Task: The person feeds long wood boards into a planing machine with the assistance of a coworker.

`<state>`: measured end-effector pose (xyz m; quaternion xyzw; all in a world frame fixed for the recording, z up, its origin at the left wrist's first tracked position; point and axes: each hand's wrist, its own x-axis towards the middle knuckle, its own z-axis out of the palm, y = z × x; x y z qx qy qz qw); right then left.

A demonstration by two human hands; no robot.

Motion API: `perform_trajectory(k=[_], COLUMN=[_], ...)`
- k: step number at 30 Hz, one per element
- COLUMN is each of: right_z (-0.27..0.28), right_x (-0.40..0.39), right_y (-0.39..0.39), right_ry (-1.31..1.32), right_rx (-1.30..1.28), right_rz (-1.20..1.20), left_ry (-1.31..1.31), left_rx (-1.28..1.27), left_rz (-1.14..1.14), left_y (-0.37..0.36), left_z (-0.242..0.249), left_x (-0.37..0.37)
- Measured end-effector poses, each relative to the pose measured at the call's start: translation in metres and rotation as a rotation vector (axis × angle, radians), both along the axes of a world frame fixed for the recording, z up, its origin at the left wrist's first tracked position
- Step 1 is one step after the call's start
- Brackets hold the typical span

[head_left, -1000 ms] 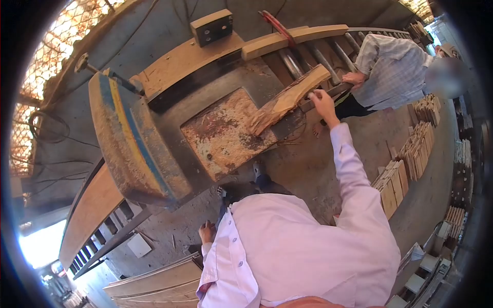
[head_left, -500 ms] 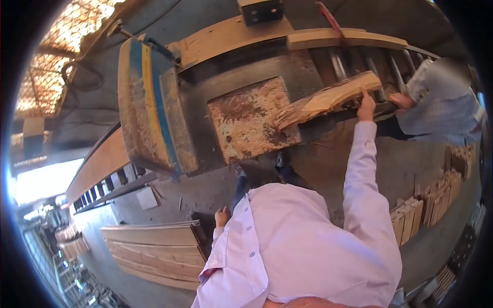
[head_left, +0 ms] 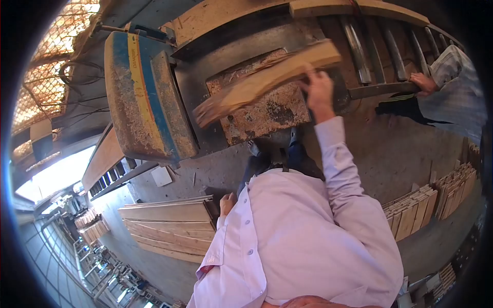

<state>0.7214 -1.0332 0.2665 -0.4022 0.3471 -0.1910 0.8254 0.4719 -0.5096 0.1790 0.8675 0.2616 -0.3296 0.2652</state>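
Observation:
My right hand (head_left: 319,92) is at the near edge of a rough-edged piece of wood (head_left: 272,77), its fingertips over the edge and its thumb against the side. The wood lies slanted across the machine's metal table (head_left: 277,120), blurred by motion, with its bark-covered end toward the left. My left hand (head_left: 226,204) hangs low by my side, fingers loosely bent and holding nothing. Near it is a stack of long boards (head_left: 169,223).
A blue and yellow machine housing (head_left: 141,97), dusted with sawdust, stands at the left. Metal rollers (head_left: 357,49) run to the right, where another person's hand (head_left: 423,82) rests on the frame. Bundles of wood pieces (head_left: 411,210) stand on the floor at right.
My right hand and the piece of wood have moved left across the machine table. The view has shifted somewhat. My left hand stays low at my side.

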Motion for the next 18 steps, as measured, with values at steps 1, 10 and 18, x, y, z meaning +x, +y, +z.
perform_trajectory(k=[1, 10, 18], right_z=[-0.006, -0.044, -0.047], right_x=[0.01, 0.03, 0.024], right_y=[0.026, 0.14, 0.181], right_ry=[0.0, 0.067, -0.002], right_rx=[0.029, 0.265, 0.185], right_rz=[0.015, 0.112, 0.223], left_ry=[-0.024, 0.03, 0.04], left_rx=[-0.033, -0.175, -0.214], left_rz=[-0.017, 0.14, 0.078], left_y=[0.005, 0.011, 0.037], left_z=[-0.001, 0.013, 0.006], left_x=[0.006, 0.05, 0.055])
